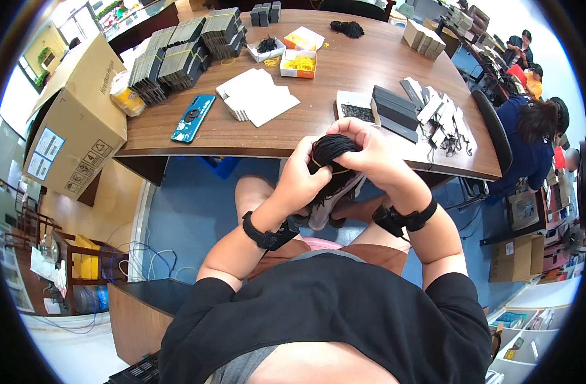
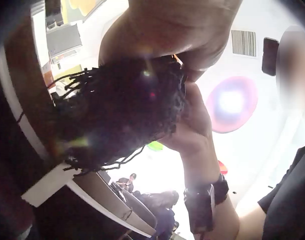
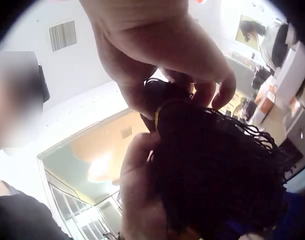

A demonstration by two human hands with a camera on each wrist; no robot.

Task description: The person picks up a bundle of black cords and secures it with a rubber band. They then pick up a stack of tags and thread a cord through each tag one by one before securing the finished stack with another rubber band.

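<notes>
— Wooden table (image 1: 344,70) up ahead, and somebody sitting at it. What are the hands doing?

— Both are lifted up just this side of the table edge, over the lap. The left hand (image 1: 298,182) has its fingers curled round a fat bundle of black strings (image 1: 331,150) from below. The right hand (image 1: 370,153) curls over the top and pinches it too.

— What is the yellow bit?

— A thin yellow rubber band (image 1: 336,171). It sits on the bundle, right between the two hands.

— So which bit of the job is this?

— I think it is the tying-up bit: getting the band snug round the strings. The next move would need one hand to squeeze the bundle tight so no strings slip out. The other hand would stretch the band and loop it over.

— And further out from the hands?

— Past them on the table is a little box of yellow bands (image 1: 299,63). White cards (image 1: 258,96) lie off to the left hand's side, with a blue phone (image 1: 192,118) further left. Black flat boxes (image 1: 395,109) sit just beyond the right hand.
</notes>
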